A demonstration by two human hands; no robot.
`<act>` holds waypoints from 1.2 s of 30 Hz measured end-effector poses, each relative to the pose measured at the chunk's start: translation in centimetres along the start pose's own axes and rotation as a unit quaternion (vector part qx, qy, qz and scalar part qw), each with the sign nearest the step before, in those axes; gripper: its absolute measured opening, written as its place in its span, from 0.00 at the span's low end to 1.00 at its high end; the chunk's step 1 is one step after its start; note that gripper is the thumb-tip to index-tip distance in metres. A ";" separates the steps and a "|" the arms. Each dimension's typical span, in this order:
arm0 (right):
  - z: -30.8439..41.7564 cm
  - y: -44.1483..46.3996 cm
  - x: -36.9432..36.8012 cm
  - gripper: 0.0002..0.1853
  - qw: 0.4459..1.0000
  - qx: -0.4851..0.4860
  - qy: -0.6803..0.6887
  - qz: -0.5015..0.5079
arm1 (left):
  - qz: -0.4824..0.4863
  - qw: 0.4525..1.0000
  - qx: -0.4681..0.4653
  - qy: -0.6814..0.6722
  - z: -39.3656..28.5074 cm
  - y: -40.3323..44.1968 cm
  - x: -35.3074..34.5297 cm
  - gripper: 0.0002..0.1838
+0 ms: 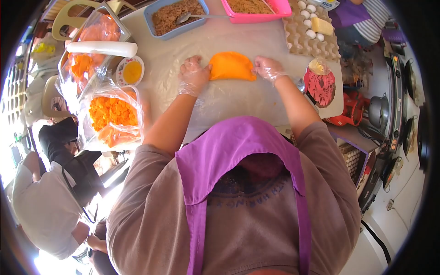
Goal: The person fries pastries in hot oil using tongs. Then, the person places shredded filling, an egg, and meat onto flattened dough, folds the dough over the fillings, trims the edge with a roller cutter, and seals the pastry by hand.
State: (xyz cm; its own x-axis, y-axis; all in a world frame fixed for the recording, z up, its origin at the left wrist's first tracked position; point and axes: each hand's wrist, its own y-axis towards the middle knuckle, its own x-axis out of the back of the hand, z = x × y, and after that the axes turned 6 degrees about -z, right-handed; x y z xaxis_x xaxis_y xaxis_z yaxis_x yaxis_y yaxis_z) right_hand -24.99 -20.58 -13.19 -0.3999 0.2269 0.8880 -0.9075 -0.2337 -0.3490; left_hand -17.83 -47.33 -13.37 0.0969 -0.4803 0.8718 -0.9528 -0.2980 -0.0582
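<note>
An orange half-moon empanada (232, 66) of folded dough lies on the plastic-covered table (220, 103), its curved edge facing away from me. My left hand (194, 73), in a clear plastic glove, is closed at the left corner, with the thumb against the dough. At the right corner my right hand (269, 68), also gloved, has its fingers curled in and pressed on the edge. The exact fingertip contact is too small to make out.
Beyond are a blue tub (158, 32) of filling with a spoon (184, 17), a pink tub (256, 17) and an egg tray (295, 39). Leftward stand a white rolling pin (101, 48), a bowl (120, 73) of yellow liquid and bagged orange dough (114, 114). A pink patterned container (320, 87) sits right.
</note>
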 end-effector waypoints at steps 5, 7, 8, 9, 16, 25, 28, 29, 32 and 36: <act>-2.0 1.8 -0.7 0.14 0.983 -0.012 0.177 0.044 | 0.032 0.997 0.047 -0.047 0.2 1.1 -0.3 0.29; -3.9 3.5 -3.5 0.14 0.949 0.002 0.315 0.032 | 0.038 0.995 0.066 -0.059 0.0 1.4 0.0 0.30; -4.1 3.6 -4.0 0.14 0.971 -0.012 0.237 0.023 | 0.034 0.996 0.065 -0.048 -0.4 1.5 0.1 0.30; -2.9 3.2 -3.3 0.14 0.987 -0.025 0.157 0.013 | 0.029 0.997 0.063 -0.039 -0.8 1.5 0.2 0.31; 0.7 1.8 -0.4 0.21 0.995 -0.025 -0.079 -0.047 | 0.000 0.999 0.053 -0.010 -1.4 0.7 -0.3 0.31; 1.0 3.3 0.6 0.23 0.998 -0.064 -0.015 0.016 | 0.018 0.998 0.055 -0.006 -2.4 2.1 0.0 0.29; 2.3 2.9 1.3 0.24 0.993 -0.039 -0.107 0.000 | 0.017 0.999 0.051 0.002 -2.4 2.0 0.0 0.29; 2.2 3.0 1.3 0.24 0.995 -0.039 -0.086 0.007 | 0.011 0.999 0.044 0.002 -2.3 2.0 -0.2 0.29; 1.4 4.0 1.3 0.23 0.998 -0.054 -0.014 0.022 | 0.037 0.997 0.055 -0.027 -2.0 3.0 -0.3 0.30; 1.6 4.7 1.2 0.22 0.998 -0.054 -0.018 0.039 | 0.035 0.998 0.027 -0.052 -2.0 4.1 -0.5 0.31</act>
State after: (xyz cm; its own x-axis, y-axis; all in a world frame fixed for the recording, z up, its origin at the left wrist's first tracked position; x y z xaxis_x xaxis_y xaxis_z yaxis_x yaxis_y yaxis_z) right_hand -29.52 -22.98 -13.32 -0.4676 0.1775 0.8660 -0.8827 -0.1452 -0.4469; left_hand -22.37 -46.69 -13.10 0.0634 -0.5835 0.8096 -0.9414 -0.3043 -0.1455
